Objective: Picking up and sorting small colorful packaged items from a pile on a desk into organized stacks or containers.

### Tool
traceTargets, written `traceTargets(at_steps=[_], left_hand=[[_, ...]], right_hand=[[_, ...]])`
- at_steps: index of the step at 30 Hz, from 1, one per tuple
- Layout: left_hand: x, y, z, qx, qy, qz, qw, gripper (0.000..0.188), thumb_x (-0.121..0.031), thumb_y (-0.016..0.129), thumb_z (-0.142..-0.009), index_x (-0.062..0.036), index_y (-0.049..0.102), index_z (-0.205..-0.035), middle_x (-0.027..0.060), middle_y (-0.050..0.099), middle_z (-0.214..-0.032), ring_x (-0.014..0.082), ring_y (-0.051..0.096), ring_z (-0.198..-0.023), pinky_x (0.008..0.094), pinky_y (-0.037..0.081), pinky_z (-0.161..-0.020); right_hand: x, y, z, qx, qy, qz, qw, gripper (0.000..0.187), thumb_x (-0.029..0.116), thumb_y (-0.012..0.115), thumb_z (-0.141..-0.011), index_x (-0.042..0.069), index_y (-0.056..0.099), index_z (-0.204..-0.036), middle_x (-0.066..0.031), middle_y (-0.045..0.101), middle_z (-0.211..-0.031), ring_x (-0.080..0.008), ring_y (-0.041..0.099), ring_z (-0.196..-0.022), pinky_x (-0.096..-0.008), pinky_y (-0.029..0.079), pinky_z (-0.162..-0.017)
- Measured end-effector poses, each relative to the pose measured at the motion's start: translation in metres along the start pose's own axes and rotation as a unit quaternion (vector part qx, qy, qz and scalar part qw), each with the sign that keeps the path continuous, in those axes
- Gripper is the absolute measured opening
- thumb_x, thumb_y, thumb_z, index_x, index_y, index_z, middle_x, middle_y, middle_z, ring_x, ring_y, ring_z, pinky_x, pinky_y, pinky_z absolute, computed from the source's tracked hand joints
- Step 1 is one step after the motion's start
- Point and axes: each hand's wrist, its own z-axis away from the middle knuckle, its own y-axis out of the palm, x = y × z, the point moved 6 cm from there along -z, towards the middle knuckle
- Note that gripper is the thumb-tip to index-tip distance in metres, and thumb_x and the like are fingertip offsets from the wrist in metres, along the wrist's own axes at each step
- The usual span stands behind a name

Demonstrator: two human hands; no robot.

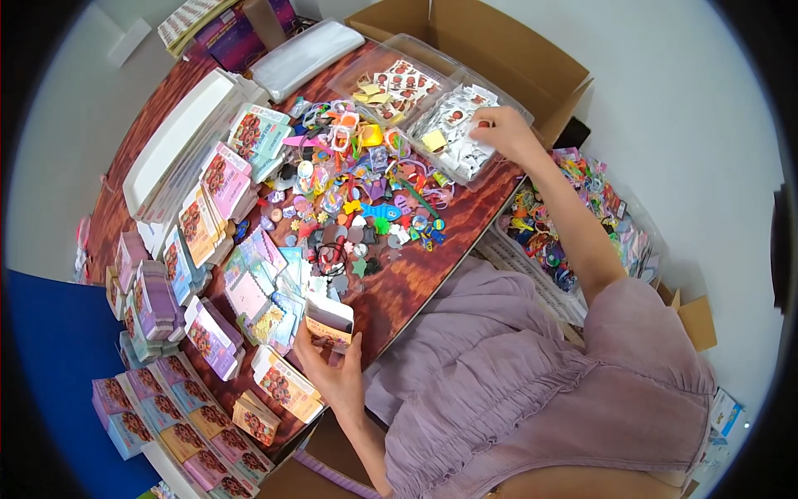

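Note:
My left hand [339, 381] grips a small orange carton [329, 331] near the table's front edge; the carton's top stands open, showing its pale inside. At the back right, my right hand [509, 135] is closed, fingertips pressed together above small white packets [453, 125] in a clear plastic tray. What those fingers hold, if anything, is hidden. A yellow slip [434, 140] lies on the packets. Printed stickers [403, 81] fill the neighbouring compartment. Left of the carton spreads a heap of pastel cards [253, 291].
Small colourful trinkets [366, 187] cover the table's middle. Flattened cartons [224, 179] stand in bundles along the left, with rows of filled-out boxes [187, 428] below. A cardboard box [515, 41] stands behind the tray. On the right sits a bag of mixed trinkets [586, 220].

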Motion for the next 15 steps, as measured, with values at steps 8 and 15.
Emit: traceTargets(at_steps=[8,15], left_hand=[[-0.003,0.006,-0.002,0.011,-0.002,0.022,1.000,0.076,0.002,0.079,-0.070,-0.0005,0.043,-0.137,0.0122,0.047,-0.124,0.0222,0.055,-0.105,0.0326,0.052,-0.084],[-0.021,0.030,-0.009,0.051,0.066,-0.112,0.990,0.074,-0.009,0.081,-0.071,0.0020,0.044,-0.134,0.0207,0.051,-0.124,0.0369,0.053,-0.112,0.0405,0.045,-0.094]], right_hand=[[-0.003,-0.008,0.003,0.026,0.141,-0.322,0.936,0.009,0.013,0.071,-0.084,0.006,0.066,-0.087,0.0009,0.058,-0.065,-0.0022,0.048,-0.054,-0.0184,0.033,-0.047],[0.105,0.052,0.051,0.256,0.074,-0.412,0.872,0.013,0.005,0.068,-0.083,0.004,0.064,-0.096,-0.0005,0.063,-0.075,-0.0034,0.051,-0.058,-0.0183,0.037,-0.051]])
